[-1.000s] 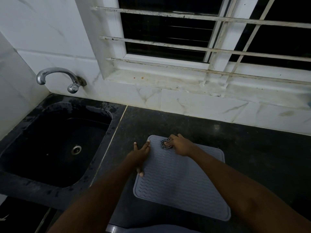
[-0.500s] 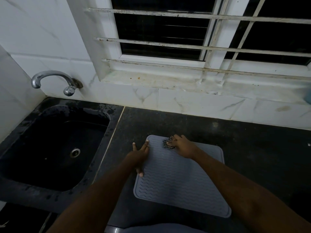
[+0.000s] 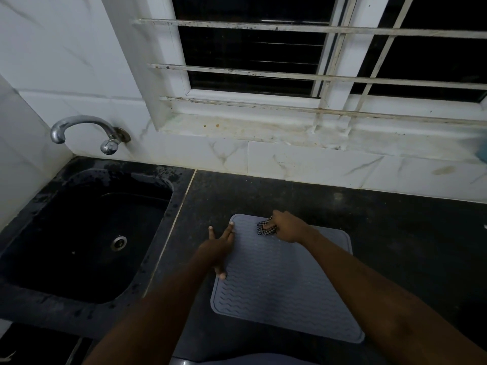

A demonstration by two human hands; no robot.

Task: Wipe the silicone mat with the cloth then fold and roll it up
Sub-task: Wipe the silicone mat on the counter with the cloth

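A grey silicone mat [image 3: 279,285] with a wavy ribbed surface lies flat on the dark countertop. My left hand [image 3: 218,248] rests on the mat's left edge with its fingers spread and straight, pressing it down. My right hand [image 3: 284,227] grips a small bunched black-and-white checked cloth [image 3: 264,229] and holds it against the mat near its far edge. Most of the cloth is hidden under my fingers.
A black sink [image 3: 87,241] with a round drain lies to the left, and a chrome tap [image 3: 87,133] juts from the tiled wall above it. A barred window and a stained sill [image 3: 263,127] run along the back. Dark countertop [image 3: 408,246] stretches to the right.
My right hand with the cloth has slid a little to the right along the mat's far edge. My left hand stays pressed on the left edge.
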